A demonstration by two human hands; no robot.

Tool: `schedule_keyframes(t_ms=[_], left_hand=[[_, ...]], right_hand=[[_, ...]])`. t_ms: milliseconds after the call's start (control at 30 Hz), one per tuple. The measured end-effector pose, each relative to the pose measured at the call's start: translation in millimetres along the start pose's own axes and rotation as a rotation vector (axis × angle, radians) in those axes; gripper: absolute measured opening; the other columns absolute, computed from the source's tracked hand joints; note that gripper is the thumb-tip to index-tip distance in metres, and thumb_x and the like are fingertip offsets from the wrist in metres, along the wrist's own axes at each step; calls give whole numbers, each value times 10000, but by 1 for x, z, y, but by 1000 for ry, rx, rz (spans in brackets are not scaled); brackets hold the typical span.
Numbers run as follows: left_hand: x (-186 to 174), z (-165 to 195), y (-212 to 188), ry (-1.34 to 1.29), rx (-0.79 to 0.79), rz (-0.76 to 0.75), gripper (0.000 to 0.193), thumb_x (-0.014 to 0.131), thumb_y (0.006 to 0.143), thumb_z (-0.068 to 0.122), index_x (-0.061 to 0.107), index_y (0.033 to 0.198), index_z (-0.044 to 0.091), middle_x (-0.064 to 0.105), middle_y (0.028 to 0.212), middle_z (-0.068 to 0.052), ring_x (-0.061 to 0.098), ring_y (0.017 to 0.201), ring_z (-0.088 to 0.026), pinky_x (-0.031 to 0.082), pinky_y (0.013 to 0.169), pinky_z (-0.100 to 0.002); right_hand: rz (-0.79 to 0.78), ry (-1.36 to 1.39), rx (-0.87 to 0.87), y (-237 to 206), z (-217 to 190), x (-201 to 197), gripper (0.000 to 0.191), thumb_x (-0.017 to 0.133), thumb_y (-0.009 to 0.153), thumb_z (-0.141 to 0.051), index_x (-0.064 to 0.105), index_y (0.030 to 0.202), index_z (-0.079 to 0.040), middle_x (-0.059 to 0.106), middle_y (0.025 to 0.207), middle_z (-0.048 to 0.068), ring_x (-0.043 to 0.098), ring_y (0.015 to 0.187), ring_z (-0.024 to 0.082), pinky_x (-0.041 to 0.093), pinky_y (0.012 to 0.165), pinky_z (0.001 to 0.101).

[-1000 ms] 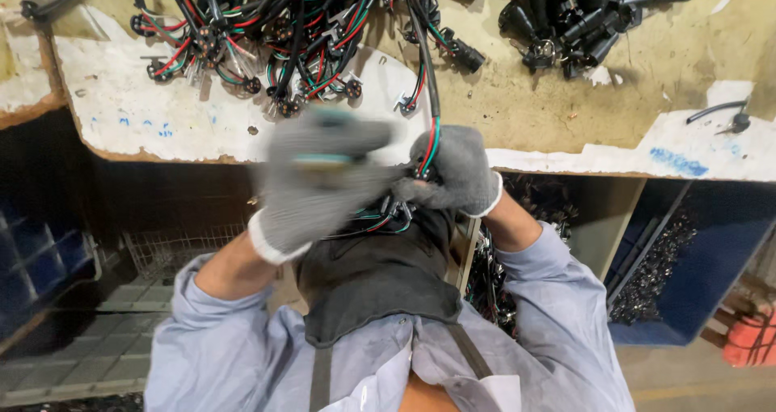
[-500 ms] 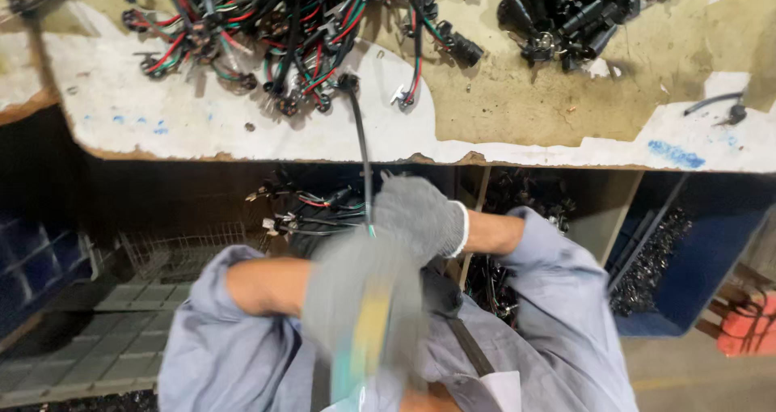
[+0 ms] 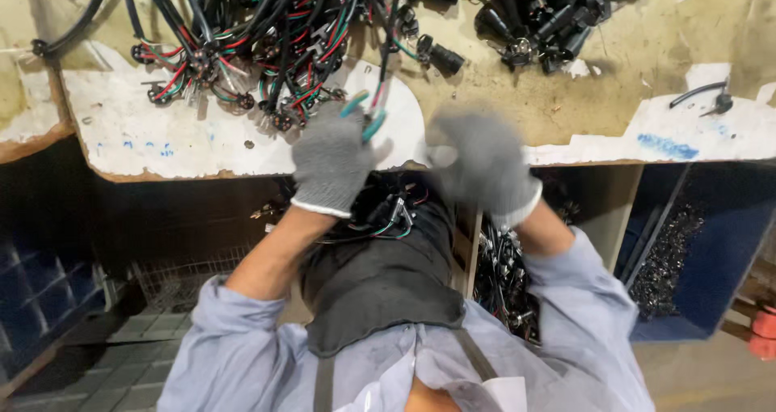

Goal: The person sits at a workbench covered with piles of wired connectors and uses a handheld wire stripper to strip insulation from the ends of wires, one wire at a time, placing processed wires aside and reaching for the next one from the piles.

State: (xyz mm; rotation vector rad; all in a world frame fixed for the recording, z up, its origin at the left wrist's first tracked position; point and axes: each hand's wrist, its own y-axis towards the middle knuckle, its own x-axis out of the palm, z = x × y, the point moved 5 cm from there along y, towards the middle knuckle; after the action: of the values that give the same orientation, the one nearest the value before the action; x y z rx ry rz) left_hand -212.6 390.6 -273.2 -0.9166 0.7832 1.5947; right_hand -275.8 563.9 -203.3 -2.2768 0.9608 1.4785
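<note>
left hand (image 3: 331, 163) grips teal-handled tool (image 3: 364, 114) | right hand (image 3: 482, 160) blurred

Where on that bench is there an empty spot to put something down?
The white patch left of the left hand, below the wire tangle, is mostly bare. So is the tan stretch right of the right hand, under the black connectors. The bench's far side is crowded with wires.

No pkgs, labels, signs or screens visible.
</note>
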Motion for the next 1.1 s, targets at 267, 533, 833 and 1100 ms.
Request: schedule_keyframes(t_ms=[267, 533, 833, 1100], left_hand=[[1, 1, 14, 90, 0, -97, 399, 789, 848, 443, 729, 991, 75, 647, 943, -191, 684, 757, -377, 541, 602, -492], [-15, -2, 22, -127, -71, -65, 311, 798, 819, 385, 783, 1015, 145, 671, 786, -189, 677, 711, -389, 523, 620, -525], [-94, 7, -21, -1036, -363, -297, 305, 803, 837, 107, 785, 1133, 38, 773, 883, -5, 663, 743, -46, 554, 670, -240], [-103, 37, -30, -653, 187, 57, 332, 782, 791, 42, 775, 1122, 17, 719, 966, -155, 684, 842, -215, 558, 738, -335]], right_hand=[[1, -258, 226, 39, 73, 19, 316, 812, 996, -315, 639, 1028, -52, 634, 953, 125, 615, 830, 284, 474, 740, 426], [446, 849, 107, -4, 65, -17, 451, 867, 885, -332, 629, 1130, -37, 653, 1128, 131, 641, 1082, 244, 528, 1058, 412], [-14, 773, -51, -13, 3, 30, 412, 721, 900, -390, 609, 1005, -8, 625, 828, 123, 623, 712, 261, 519, 699, 383], [2, 464, -220, -8, -16, 42, 645, 672, 871, -679, 671, 1113, -81, 615, 849, 93, 628, 791, 356, 493, 722, 457]])
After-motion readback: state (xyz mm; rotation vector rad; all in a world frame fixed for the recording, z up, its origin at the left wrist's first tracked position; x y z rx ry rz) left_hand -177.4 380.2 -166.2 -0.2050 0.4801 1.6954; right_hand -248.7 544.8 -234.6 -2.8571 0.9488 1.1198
